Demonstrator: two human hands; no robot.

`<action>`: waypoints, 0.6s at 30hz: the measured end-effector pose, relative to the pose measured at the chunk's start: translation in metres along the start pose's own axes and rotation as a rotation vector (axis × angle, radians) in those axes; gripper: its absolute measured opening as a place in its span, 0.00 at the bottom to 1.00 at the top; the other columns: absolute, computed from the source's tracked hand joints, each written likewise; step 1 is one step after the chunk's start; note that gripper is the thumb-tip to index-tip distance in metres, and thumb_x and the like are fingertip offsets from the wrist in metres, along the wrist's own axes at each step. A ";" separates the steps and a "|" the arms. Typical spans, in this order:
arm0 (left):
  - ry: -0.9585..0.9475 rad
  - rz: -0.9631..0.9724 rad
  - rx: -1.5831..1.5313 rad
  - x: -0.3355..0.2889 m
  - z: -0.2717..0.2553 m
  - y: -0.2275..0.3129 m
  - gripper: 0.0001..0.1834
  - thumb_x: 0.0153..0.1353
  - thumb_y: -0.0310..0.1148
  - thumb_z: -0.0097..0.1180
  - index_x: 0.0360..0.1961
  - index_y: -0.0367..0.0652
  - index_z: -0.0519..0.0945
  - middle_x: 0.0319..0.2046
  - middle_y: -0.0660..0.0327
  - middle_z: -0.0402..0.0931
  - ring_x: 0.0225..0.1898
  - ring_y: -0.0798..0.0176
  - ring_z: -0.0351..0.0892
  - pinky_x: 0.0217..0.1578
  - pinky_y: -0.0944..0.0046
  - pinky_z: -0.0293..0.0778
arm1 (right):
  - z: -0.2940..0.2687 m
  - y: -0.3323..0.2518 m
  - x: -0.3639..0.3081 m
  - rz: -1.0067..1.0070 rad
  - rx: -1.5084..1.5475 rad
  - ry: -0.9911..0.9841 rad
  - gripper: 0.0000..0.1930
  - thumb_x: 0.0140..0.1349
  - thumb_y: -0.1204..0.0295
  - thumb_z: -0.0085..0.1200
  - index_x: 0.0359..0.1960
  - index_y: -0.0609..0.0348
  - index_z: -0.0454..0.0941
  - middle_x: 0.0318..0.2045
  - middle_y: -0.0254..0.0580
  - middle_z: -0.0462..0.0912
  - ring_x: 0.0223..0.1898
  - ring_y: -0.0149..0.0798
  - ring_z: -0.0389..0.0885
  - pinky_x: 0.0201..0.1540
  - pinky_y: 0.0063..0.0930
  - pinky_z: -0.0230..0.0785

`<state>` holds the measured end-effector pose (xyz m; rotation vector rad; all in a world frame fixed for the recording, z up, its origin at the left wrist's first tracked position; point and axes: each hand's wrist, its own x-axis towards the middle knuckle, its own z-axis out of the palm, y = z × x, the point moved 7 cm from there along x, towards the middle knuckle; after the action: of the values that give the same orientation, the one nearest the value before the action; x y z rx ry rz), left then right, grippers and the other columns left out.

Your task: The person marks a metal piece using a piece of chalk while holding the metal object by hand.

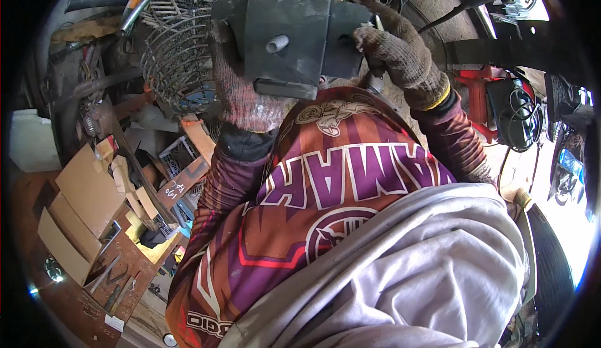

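Observation:
In front of my chest, at the top of the view, I hold a dark grey, box-like piece (300, 25) with overlapping plates. A short pale tube stub (277, 44) sticks out of its middle face. My left hand (250, 101), in a dirty knitted glove, is closed on the piece's left side; its fingers are partly hidden behind it. My gloved right hand (400, 54) grips the right edge with bent fingers. A small pale tip (378, 22) shows by the right fingers; I cannot tell what it is.
Wire coils (172, 66) lie to the left of the piece. Lower left are an opened cardboard box (81, 207) and a brown board (69, 310) with hand tools. To the right stand a red plastic stool (477, 101) and a black case (510, 113) with looped cable.

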<state>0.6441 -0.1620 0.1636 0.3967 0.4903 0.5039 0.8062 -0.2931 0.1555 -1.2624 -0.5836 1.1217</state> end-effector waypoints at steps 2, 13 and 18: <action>-0.040 -0.025 -0.019 0.003 0.004 -0.002 0.30 0.71 0.59 0.42 0.62 0.49 0.71 0.58 0.56 0.73 0.55 0.52 0.76 0.53 0.48 0.78 | -0.002 -0.003 0.001 -0.064 -0.024 0.002 0.33 0.62 0.62 0.61 0.67 0.57 0.66 0.26 0.32 0.80 0.20 0.24 0.72 0.21 0.20 0.61; -0.246 -0.075 -0.139 0.004 0.037 -0.001 0.31 0.71 0.59 0.43 0.63 0.48 0.71 0.57 0.55 0.74 0.53 0.51 0.77 0.52 0.47 0.79 | -0.032 -0.019 -0.007 -0.592 -0.605 0.120 0.34 0.58 0.64 0.66 0.64 0.60 0.67 0.34 0.34 0.83 0.31 0.27 0.81 0.29 0.20 0.71; -0.138 -0.096 -0.111 0.006 0.041 -0.004 0.31 0.71 0.59 0.43 0.63 0.49 0.71 0.59 0.56 0.73 0.55 0.50 0.76 0.54 0.44 0.77 | -0.040 0.006 0.003 -0.220 -0.247 0.013 0.18 0.67 0.68 0.55 0.55 0.62 0.74 0.34 0.33 0.80 0.27 0.27 0.77 0.28 0.20 0.71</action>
<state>0.6719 -0.1719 0.1927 0.2976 0.3442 0.4061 0.8399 -0.3081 0.1390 -1.3771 -0.8500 0.8769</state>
